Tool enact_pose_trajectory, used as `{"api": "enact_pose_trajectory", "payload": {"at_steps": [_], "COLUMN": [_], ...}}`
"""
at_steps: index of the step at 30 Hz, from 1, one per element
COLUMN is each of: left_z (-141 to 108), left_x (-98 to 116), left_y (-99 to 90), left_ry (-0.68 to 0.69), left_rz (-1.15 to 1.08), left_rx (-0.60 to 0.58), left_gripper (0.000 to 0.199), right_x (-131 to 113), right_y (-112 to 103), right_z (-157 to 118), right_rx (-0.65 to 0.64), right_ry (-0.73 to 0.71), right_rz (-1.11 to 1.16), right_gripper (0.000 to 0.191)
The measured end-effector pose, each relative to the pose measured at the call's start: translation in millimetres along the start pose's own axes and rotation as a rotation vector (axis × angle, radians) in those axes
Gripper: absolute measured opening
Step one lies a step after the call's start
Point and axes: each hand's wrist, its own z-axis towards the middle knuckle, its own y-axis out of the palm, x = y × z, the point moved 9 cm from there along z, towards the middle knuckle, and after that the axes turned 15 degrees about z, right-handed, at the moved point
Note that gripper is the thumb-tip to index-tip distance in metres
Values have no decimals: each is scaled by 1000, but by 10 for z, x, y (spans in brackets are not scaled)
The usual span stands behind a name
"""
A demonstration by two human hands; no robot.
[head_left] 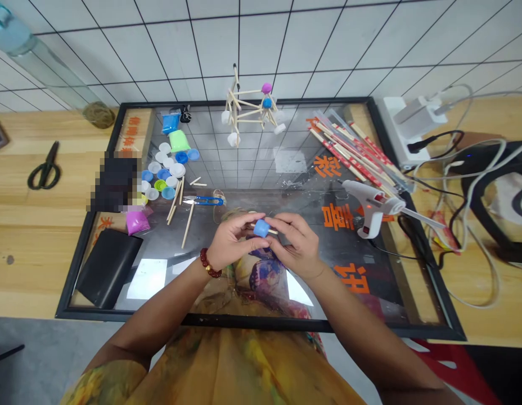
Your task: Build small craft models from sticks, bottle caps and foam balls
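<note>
Over the glass-topped table, both hands meet around a small blue piece (261, 228) that looks like a bottle cap. A short wooden stick (273, 231) pokes out of its side. My left hand (235, 239) pinches it from the left with thumb and index finger. From the other side, the fingers of my right hand (297, 242) close on the piece and its stick. Behind them stands a frame of wooden sticks (248, 104) with white caps at its lower corners and a pink and a blue ball on it.
Left are bottle caps (163, 169), clay packets (176, 140), blue-handled snips (208, 201), loose sticks (187, 225), black scissors (45, 166) and a black box (109, 267). To the right lie a hot glue gun (368, 208), packaged chopsticks (349, 149) and a power strip (396, 124) with cables.
</note>
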Motion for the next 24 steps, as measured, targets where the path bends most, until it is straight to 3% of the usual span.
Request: {"api": "enact_pose_trajectory", "payload": {"at_steps": [3,8,12,16,18,24], "left_z": [15,-2,-64,-116,-91,-9], "left_x": [-22,164,306,373,311,5], "left_y": [-46,-195,-166,-126,-132,7], "left_ry": [21,231,310,377,329,9], "left_rz": [-1,121,400,493,389,27], "left_rx": [39,203,220,240,221,-22], "left_gripper": [41,38,38,54,61,43], "right_x": [-2,219,379,350,317,243], "right_y": [0,26,146,131,72,-12], "right_z": [7,-9,-96,-111,-91,-18], "right_rx": [-3,19,-50,-38,12,66], "right_ry": [4,211,375,356,316,221], "right_rz": [3,219,388,383,347,272], "right_gripper": [37,61,49,34,30,26]}}
